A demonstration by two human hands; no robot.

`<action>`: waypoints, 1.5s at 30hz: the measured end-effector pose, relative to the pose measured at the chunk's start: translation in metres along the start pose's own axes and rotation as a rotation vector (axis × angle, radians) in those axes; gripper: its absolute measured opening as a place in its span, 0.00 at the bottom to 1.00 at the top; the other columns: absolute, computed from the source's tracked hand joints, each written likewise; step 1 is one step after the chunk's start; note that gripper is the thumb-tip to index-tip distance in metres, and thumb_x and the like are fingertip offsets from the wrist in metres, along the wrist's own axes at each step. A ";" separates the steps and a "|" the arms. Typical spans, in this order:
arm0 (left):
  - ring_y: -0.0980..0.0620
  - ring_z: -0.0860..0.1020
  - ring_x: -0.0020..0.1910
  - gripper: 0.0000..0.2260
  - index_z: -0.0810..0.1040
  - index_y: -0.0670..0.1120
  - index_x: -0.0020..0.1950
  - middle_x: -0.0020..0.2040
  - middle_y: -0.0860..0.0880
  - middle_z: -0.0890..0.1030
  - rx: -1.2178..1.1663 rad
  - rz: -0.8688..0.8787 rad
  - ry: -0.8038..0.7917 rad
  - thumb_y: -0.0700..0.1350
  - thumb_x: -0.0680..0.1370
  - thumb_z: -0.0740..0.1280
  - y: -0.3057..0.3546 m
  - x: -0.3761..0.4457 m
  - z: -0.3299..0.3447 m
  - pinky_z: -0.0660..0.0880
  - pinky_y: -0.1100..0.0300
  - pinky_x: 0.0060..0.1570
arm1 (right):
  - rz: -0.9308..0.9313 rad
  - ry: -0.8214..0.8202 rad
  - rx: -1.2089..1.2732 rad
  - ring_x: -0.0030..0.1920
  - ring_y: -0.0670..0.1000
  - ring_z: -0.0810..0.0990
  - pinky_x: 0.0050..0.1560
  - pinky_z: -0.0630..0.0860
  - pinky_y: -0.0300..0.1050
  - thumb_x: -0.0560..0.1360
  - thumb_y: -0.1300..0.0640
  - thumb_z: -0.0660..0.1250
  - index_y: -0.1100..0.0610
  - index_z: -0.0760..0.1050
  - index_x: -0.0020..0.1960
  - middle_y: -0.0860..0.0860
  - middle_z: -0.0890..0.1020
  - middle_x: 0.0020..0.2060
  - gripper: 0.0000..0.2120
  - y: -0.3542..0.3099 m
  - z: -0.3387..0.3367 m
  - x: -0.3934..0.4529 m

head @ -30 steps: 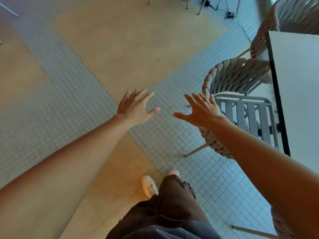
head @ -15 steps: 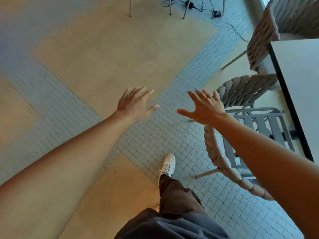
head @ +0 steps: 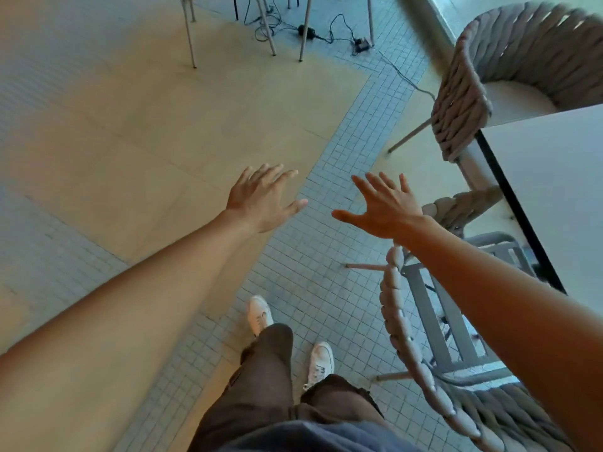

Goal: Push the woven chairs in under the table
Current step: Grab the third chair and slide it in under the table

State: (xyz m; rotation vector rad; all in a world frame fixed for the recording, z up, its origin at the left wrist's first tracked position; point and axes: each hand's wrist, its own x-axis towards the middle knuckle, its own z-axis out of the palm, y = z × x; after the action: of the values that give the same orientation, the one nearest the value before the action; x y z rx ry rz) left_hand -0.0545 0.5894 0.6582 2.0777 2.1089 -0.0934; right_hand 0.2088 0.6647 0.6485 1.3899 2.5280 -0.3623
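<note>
step: between chairs, I judge | left hand and right hand spread, empty, over floor | near chair right, seat half under table | far chair angled out | next: grip a backrest, push right

A: Status of my hands?
B: I see left hand and right hand spread, holding nothing, above tiled floor.
A: Chairs?
B: Near woven chair beside table; far woven chair at its corner.
</note>
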 end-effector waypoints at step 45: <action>0.46 0.60 0.77 0.35 0.59 0.55 0.79 0.78 0.48 0.64 0.281 0.749 -0.108 0.73 0.77 0.48 0.104 0.694 -0.087 0.54 0.44 0.76 | 0.723 0.014 0.240 0.80 0.57 0.51 0.77 0.46 0.67 0.68 0.17 0.42 0.48 0.48 0.81 0.54 0.55 0.81 0.51 0.344 -0.109 0.368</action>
State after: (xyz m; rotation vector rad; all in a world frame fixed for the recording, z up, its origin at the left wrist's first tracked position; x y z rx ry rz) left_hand 0.0362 1.2901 0.6331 2.8002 1.1943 -0.3980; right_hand 0.2996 1.1697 0.5982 2.2588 1.8447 -0.5098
